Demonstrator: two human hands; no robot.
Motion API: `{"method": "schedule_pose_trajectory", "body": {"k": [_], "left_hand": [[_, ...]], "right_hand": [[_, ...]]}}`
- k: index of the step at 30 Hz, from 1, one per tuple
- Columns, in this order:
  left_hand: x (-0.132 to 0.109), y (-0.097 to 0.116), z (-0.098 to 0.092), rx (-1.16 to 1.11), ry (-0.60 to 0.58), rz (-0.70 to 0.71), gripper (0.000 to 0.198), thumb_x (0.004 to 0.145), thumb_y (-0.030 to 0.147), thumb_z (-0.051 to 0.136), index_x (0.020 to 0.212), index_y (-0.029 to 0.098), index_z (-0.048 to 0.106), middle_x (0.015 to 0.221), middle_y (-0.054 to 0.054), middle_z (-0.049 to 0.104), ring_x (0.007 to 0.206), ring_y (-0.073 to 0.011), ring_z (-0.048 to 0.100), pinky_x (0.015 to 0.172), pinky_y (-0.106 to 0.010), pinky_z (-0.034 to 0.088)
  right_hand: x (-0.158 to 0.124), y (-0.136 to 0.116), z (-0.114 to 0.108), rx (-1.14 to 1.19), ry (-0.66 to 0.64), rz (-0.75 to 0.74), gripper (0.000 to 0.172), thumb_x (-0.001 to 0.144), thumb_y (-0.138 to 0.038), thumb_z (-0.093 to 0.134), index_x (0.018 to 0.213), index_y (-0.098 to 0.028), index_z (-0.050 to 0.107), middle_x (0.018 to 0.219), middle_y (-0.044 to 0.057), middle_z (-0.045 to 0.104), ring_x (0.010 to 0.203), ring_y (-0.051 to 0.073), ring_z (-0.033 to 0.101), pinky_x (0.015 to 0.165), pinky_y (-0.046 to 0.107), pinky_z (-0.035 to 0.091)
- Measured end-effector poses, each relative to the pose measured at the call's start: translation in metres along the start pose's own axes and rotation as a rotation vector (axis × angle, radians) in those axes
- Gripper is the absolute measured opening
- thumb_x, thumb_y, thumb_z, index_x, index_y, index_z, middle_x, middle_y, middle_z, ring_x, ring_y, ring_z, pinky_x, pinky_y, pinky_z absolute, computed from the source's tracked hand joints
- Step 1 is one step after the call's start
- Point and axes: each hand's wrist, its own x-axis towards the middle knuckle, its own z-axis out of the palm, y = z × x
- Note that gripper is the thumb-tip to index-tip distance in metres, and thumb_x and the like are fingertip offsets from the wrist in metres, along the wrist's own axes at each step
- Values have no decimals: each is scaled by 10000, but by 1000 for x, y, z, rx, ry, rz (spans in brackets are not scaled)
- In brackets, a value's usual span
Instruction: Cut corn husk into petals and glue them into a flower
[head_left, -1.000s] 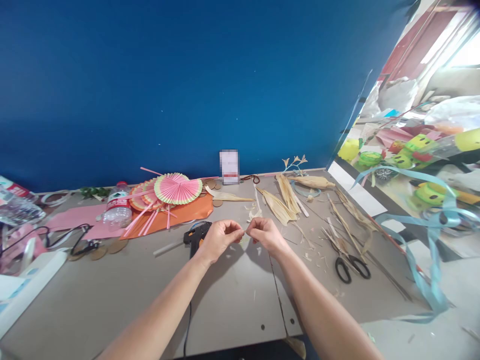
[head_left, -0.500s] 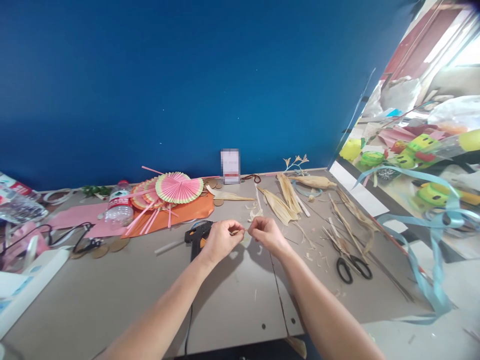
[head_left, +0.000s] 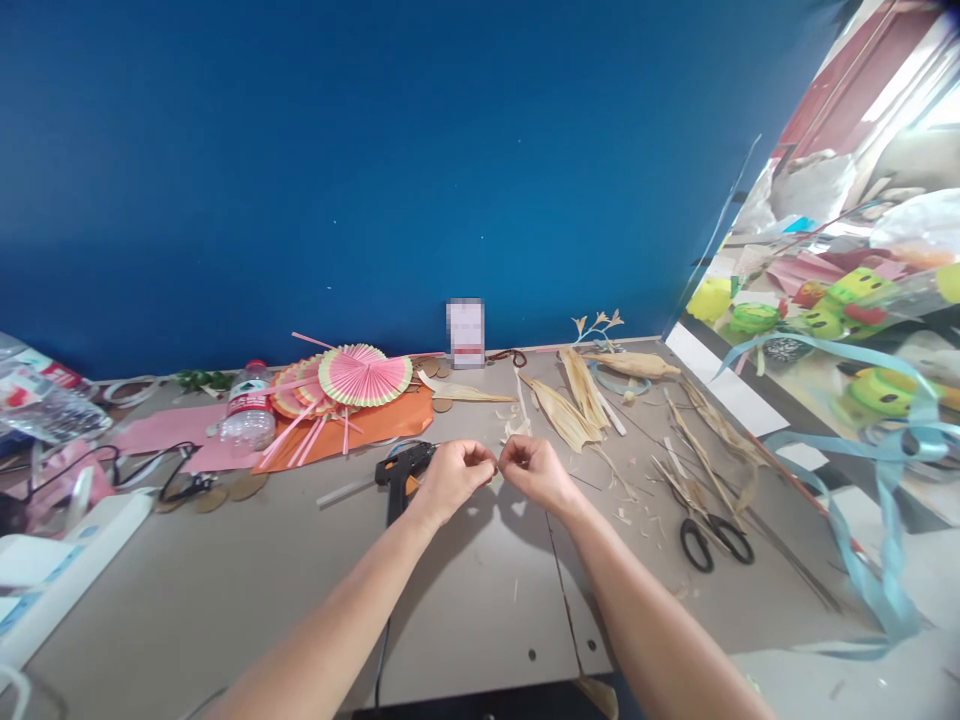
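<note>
Over a grey surface (head_left: 225,570), in head view, the left grip (head_left: 456,478) and right grip (head_left: 537,474) pinch closed nearly tip to tip; anything held is too small to identify. Dried husks (head_left: 564,414) lie beyond the right grip, a glue gun (head_left: 401,465) beside the left. Fine fingertip work appears in hand; the next move likely calls for steady, close pinching.

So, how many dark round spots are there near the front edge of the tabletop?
2 in view: the left spot sits left of the crack, and the right spot right of it, close to the right forearm. The forearm may hide more.
</note>
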Motion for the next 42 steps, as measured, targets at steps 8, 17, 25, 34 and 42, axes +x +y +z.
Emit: {"method": "schedule_pose_trajectory", "body": {"k": [8, 17, 25, 34, 42], "left_hand": [[4, -8, 1, 134, 55, 70, 85, 564, 159, 497, 602, 153, 573, 531, 39, 530, 488, -89, 448, 472, -191, 339], [-1, -2, 5, 152, 79, 73, 53, 541, 137, 470, 495, 164, 472, 459, 57, 464, 461, -79, 383, 437, -188, 289], [1, 2, 8, -289, -42, -109, 94, 535, 126, 480, 490, 169, 409, 429, 65, 454, 460, -90, 484, 512, -214, 399], [-2, 8, -6, -515, -134, -208, 144, 594, 209, 631, 701, 129, 577, 624, -16, 611, 580, -105, 553, 599, -239, 446], [-2, 6, -2, -353, -62, -129, 203, 612, 301, 636, 674, 125, 558, 587, 10, 579, 539, -98, 534, 581, -238, 446]], "right_hand": [[-1, 3, 4, -19, -12, -19, 50, 555, -129, 479, 523, -167, 474, 503, -50, 449, 458, 69, 375, 435, 186, 290], [-2, -1, 5, 101, -71, 48, 76, 519, -90, 447, 504, -163, 465, 455, -58, 438, 427, 56, 346, 401, 170, 256], [-2, -2, 4, 250, -77, 99, 58, 531, -121, 452, 504, -170, 467, 427, -49, 478, 418, 78, 424, 426, 191, 312], [2, 2, -3, 329, -39, 98, 35, 585, -169, 493, 556, -174, 473, 491, -45, 506, 435, 82, 459, 468, 213, 367], [0, -1, 0, 192, -19, 8, 75, 611, -179, 558, 667, -167, 510, 615, -24, 534, 542, 93, 479, 493, 202, 370]]}}
